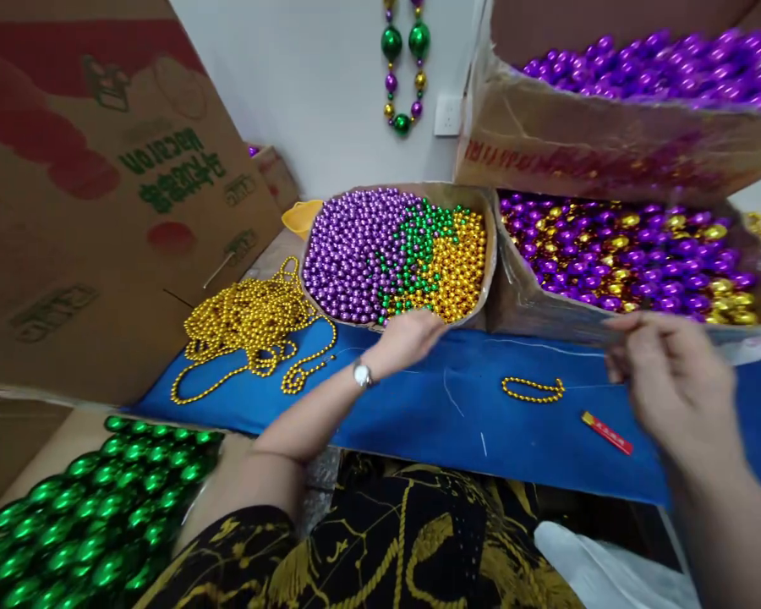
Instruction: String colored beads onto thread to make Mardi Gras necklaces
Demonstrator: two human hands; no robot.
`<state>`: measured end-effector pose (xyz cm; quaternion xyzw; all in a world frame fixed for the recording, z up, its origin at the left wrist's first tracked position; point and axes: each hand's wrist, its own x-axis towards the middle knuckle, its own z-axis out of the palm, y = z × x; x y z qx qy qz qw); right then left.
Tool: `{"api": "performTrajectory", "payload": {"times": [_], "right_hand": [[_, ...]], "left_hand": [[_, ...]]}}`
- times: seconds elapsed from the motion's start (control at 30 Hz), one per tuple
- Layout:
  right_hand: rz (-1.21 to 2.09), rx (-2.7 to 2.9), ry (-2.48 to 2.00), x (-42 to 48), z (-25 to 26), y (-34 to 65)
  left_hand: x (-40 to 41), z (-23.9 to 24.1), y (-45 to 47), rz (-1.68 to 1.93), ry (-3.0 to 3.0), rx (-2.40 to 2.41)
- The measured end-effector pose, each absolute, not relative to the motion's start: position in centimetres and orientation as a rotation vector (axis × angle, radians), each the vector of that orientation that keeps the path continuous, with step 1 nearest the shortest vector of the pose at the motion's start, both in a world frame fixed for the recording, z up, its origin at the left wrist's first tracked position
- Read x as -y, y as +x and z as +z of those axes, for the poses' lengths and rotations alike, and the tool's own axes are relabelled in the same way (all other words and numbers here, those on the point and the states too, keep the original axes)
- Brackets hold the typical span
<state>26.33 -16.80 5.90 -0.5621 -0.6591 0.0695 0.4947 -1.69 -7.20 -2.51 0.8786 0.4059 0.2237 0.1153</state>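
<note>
My left hand (412, 342), wearing a watch (362, 374), is at the front rim of a box of small beads (355, 254) in purple, green and gold. Its fingers are bent and closed by the gold beads; their tips are hidden. My right hand (669, 385) is raised over the right of the blue cloth (418, 423), its fingers pinched together. Fine pale thread (593, 386) leads to it from a short strand of gold beads (533, 390) lying on the cloth. A red and yellow stick-like item (607, 432) lies below this hand.
Gold bead chains (247, 317) are heaped at left. A box of larger purple and gold beads (634, 254) stands at right, beneath another box of purple beads (665, 68). Large green beads (95, 507) lie lower left beside a tall carton (101, 211). A finished-looking necklace (402, 124) hangs on the wall.
</note>
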Motion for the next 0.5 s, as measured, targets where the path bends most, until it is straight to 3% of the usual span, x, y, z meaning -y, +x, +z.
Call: {"api": "performTrajectory", "payload": {"times": [0.13, 0.3, 0.4, 0.5], "right_hand": [[0.402, 1.648, -1.471, 17.8, 0.4, 25.3], [0.286, 1.789, -1.476, 17.4, -2.8, 24.0], [0.153, 1.850, -1.401, 17.2, -3.9, 23.2], [0.032, 1.885, -1.315, 16.8, -4.7, 22.8]], "left_hand": [[1.0, -1.6, -2.1, 0.407, 2.476, -1.429], [-0.5, -3.2, -1.2, 0.348, 2.410, -1.433], [0.6, -2.9, -0.8, 0.563, 2.152, -1.314], [2.1, -2.0, 0.0, 0.871, 1.404, -0.938]]}}
